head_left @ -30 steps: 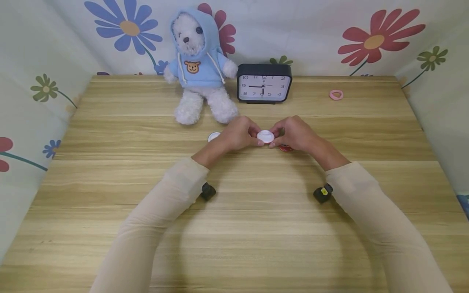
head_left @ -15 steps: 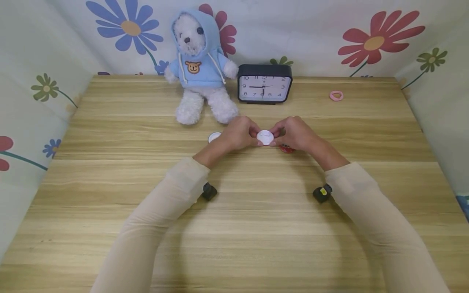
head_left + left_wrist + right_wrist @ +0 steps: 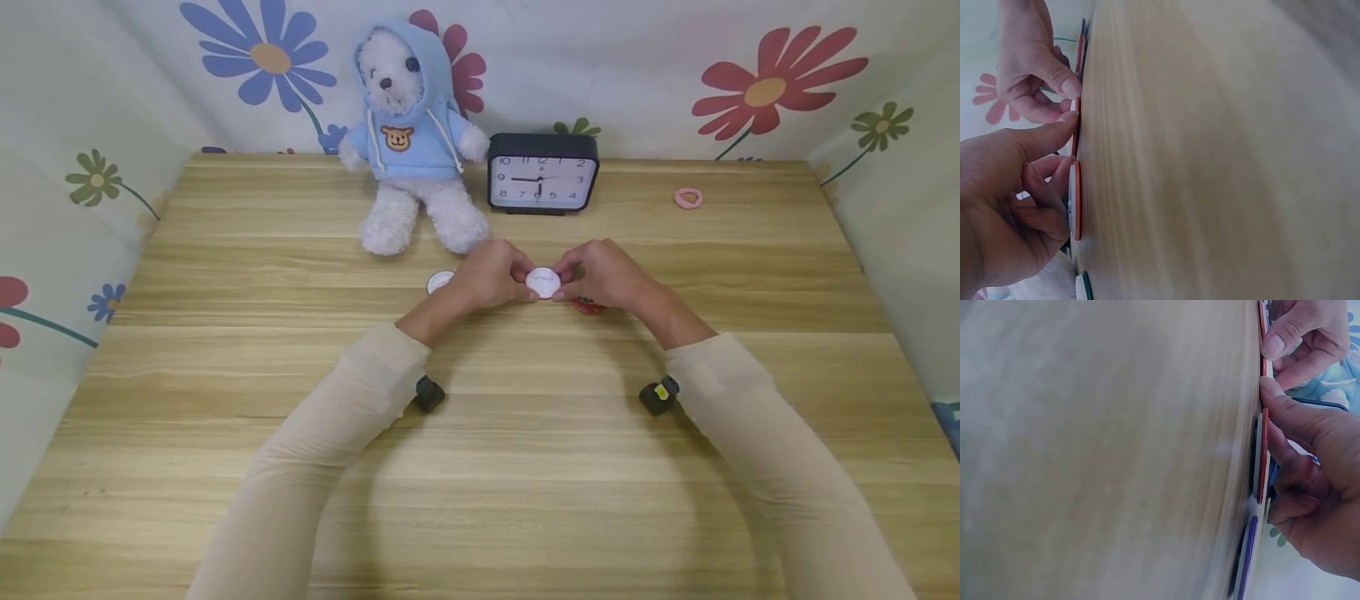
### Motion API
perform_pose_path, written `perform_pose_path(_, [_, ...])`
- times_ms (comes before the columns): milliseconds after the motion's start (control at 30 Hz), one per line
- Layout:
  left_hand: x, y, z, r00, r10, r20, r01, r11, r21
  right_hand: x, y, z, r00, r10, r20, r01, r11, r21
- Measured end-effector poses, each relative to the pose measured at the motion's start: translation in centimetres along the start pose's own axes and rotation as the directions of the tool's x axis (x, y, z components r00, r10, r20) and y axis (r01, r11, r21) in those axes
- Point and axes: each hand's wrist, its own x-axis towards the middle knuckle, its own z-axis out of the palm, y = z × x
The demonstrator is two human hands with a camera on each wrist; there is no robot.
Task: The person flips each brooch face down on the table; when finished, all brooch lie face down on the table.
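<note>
Both hands meet at a small round badge (image 3: 543, 283), its white back facing up with a thin pin-like line across it. My left hand (image 3: 491, 273) pinches its left edge between thumb and fingers. From the other side, my right hand (image 3: 606, 273) pinches the right edge. In the left wrist view the badge's red rim (image 3: 1074, 134) shows edge-on, close to the tabletop. A red badge (image 3: 588, 306) lies partly hidden under my right hand. Another white-backed badge (image 3: 438, 281) sits partly behind my left wrist.
Behind the hands sit a white plush dog in a blue hoodie (image 3: 412, 142) and a black desk clock (image 3: 543, 175). A pink ring-shaped band (image 3: 687, 198) lies at the back right. A purple-rimmed disc (image 3: 1246, 559) and a green-rimmed one (image 3: 1085, 287) appear in the wrist views.
The pinched badge has tilted so that more of its white back faces the head camera. Both hands stay in nearly the same place.
</note>
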Motion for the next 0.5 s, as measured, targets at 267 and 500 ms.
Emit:
perform_pose_path(267, [-0.3, 0.4, -0.4, 1.000, 0.019, -0.015, -0.019, 1.000, 0.025, -1.1, -0.4, -0.9, 0.997, -0.075, 0.004, 0.076, 0.997, -0.030])
perform_pose_path(500, [-0.5, 1.7, -0.6, 0.997, 0.081, -0.016, -0.081, 0.997, -0.008, -3.0, 0.3, -2.2, 0.991, -0.124, -0.043, 0.123, 0.992, -0.032])
